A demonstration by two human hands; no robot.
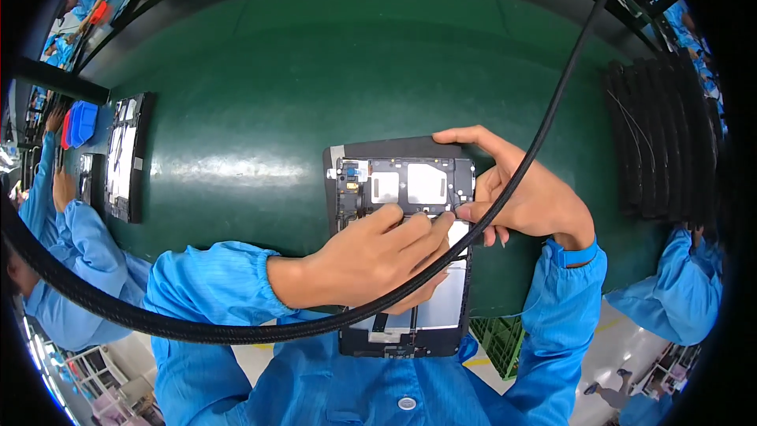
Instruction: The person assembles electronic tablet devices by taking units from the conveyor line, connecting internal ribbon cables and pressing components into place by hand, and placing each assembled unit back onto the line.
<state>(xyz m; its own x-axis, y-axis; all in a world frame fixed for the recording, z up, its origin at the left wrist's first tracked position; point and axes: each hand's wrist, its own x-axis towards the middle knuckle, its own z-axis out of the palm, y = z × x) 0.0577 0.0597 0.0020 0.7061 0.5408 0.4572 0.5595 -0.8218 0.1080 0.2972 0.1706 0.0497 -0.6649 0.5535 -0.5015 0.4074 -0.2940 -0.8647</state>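
Right below us on the green mat, the open tablet frame runs lengthwise away from our chest, our left hand lying curled across its middle while our right hand grips its far right edge.

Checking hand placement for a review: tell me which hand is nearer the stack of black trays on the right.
Right. The right hand grips the device frame's right edge, on the side of the black trays; the left hand lies farther away.
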